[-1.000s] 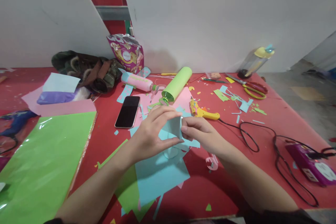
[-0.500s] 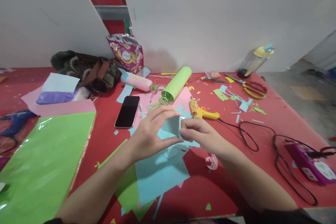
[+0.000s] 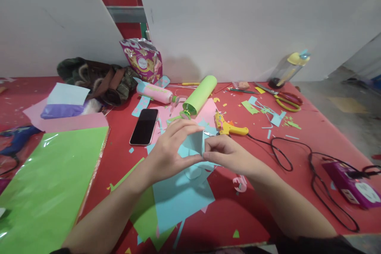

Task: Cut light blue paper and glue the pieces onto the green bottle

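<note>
Both my hands meet over the middle of the red table (image 3: 309, 127). My left hand (image 3: 169, 151) pinches a small folded piece of light blue paper (image 3: 193, 145) between thumb and fingers. My right hand (image 3: 226, 154) grips the same piece at its right edge, fingers closed. Below the hands lie larger light blue paper sheets (image 3: 181, 198) over a green one. A yellow glue gun (image 3: 230, 127) lies just behind my right hand, its black cord (image 3: 285, 158) trailing right.
A black phone (image 3: 144, 126) lies left of my hands. A big green sheet (image 3: 50, 182) covers the left side. Behind are a green paper roll (image 3: 201, 93), a pink bottle (image 3: 156, 92), a snack bag (image 3: 144, 59), scissors (image 3: 285, 99), a water bottle (image 3: 290, 67) and a purple device (image 3: 354, 184).
My right hand has slid a little left and closed tighter against the blue paper's edge. The left hand has barely moved.
</note>
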{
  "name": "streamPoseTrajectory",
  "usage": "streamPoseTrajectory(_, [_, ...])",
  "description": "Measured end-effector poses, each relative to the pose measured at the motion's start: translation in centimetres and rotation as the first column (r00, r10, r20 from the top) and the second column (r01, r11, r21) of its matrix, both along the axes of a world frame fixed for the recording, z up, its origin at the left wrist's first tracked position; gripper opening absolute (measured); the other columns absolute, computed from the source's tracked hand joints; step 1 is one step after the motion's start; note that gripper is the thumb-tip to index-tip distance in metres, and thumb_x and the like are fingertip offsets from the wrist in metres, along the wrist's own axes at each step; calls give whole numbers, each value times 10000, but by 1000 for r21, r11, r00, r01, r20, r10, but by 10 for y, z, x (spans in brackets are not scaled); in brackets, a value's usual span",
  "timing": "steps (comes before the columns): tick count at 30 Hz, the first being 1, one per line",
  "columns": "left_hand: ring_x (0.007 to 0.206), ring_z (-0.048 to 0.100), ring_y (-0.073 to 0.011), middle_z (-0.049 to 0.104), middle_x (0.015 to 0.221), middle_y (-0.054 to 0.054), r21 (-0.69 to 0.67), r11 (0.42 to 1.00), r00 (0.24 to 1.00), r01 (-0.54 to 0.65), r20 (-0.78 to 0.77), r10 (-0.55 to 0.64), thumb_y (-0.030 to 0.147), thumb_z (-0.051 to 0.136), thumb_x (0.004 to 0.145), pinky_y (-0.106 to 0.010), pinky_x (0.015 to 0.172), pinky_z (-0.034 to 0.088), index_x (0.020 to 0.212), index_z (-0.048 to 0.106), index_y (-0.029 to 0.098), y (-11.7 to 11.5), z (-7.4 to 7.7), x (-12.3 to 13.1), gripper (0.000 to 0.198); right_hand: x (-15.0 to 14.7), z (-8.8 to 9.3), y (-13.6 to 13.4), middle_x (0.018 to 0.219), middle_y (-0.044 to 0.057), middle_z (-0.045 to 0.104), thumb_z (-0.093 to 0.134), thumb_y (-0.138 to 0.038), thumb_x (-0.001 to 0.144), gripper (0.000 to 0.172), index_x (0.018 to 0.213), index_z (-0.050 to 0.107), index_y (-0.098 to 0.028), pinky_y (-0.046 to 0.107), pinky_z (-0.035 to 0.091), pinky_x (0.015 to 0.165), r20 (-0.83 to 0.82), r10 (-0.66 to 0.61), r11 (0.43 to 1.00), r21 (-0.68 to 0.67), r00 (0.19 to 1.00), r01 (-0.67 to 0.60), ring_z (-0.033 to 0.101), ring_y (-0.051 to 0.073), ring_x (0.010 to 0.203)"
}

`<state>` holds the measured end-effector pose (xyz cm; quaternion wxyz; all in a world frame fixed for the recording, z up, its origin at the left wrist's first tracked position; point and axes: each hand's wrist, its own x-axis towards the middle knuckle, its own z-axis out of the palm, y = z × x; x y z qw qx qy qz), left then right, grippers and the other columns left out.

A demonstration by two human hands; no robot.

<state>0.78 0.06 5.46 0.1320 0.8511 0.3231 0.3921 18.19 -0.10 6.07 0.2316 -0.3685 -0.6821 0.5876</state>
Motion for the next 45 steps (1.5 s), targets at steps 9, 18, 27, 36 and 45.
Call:
streamPoseTrajectory(9, [948, 533, -202, 568, 985, -101, -22, 999, 999, 30, -15, -31, 333, 664, 674, -342, 850, 430, 1027, 485, 144, 0, -1, 0, 439, 1, 1, 1, 461, -78, 323, 469, -205, 704, 208, 511, 399, -169, 192, 234, 419, -42, -48, 999, 7, 998, 49, 286, 49, 434])
streamPoseTrajectory(18, [941, 529, -193, 566, 969, -84, -48, 997, 998, 66, -17, -66, 367, 652, 678, -346, 843, 437, 1027, 480, 155, -2, -1, 2, 443, 2, 1, 1, 481, -75, 300, 449, -207, 700, 227, 495, 357, -176, 202, 230, 427, -131, -103, 995, -26, 986, 101, 275, 52, 450])
streamPoseTrajectory(27, [921, 527, -189, 564, 953, -80, -48, 994, 995, 100, -11, -100, 358, 656, 675, -337, 839, 434, 1016, 481, 152, -3, 0, 4, 436, 3, -2, 2, 487, -72, 306, 447, -229, 724, 225, 518, 372, -179, 209, 232, 421, -163, -122, 992, -48, 979, 115, 279, 57, 449])
streamPoseTrajectory(36, [944, 519, -196, 567, 965, -77, -50, 992, 993, 120, -15, -121, 347, 652, 683, -344, 844, 431, 1043, 471, 160, -2, -1, 4, 444, 3, -9, 5, 453, -72, 325, 451, -241, 748, 287, 483, 363, -175, 212, 229, 417, -233, -219, 975, -94, 947, 202, 296, 51, 428])
streamPoseTrajectory(45, [1014, 491, -180, 562, 1010, -78, 48, 979, 965, 197, -185, -185, 220, 572, 775, -410, 954, 322, 1057, 462, 175, 0, 0, -3, 306, -3, -19, 13, 738, -56, 488, 526, -388, 740, 209, 825, 431, -222, 192, 393, 493, -275, -396, 858, -451, 876, 246, 504, 65, 562])
